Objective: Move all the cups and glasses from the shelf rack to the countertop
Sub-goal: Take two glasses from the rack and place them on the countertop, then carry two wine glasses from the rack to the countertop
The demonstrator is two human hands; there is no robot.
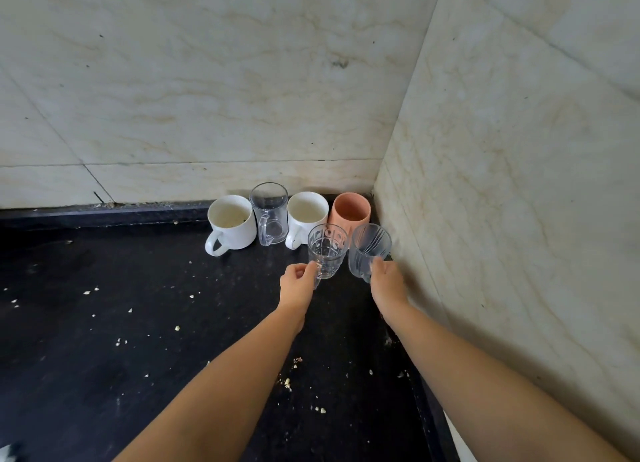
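I hold two glasses over the black, speckled stone tabletop (pixel 104 323), close to its far right corner where the pale veined marble walls (pixel 207 80) meet. My left hand (pixel 297 285) has its fingers (pixel 313 267) curled round the lower part of a clear patterned glass (pixel 327 250) pressed with rounded facets; it stands nearly upright, its long axis vertical, its open mouth up and leaning slightly toward me. My right hand (pixel 388 281) grips the base of a clear ribbed glass (pixel 369 250) cut with slanting curved grooves, also mouth up, just beside the right wall. The two glasses are near each other at the rims; whether either base touches the tabletop I cannot tell.

Behind them, along the back edge, stands a row: a white glazed mug (pixel 231 226) with its loop handle toward me and specks inside, a clear glass mug (pixel 269 214) with its handle to the front, a second white mug (pixel 306 215), and in the corner a matte terracotta-pink cylindrical cup (pixel 349 212). All four are upright. Pale crumbs (pixel 177 328) lie scattered over the dark surface
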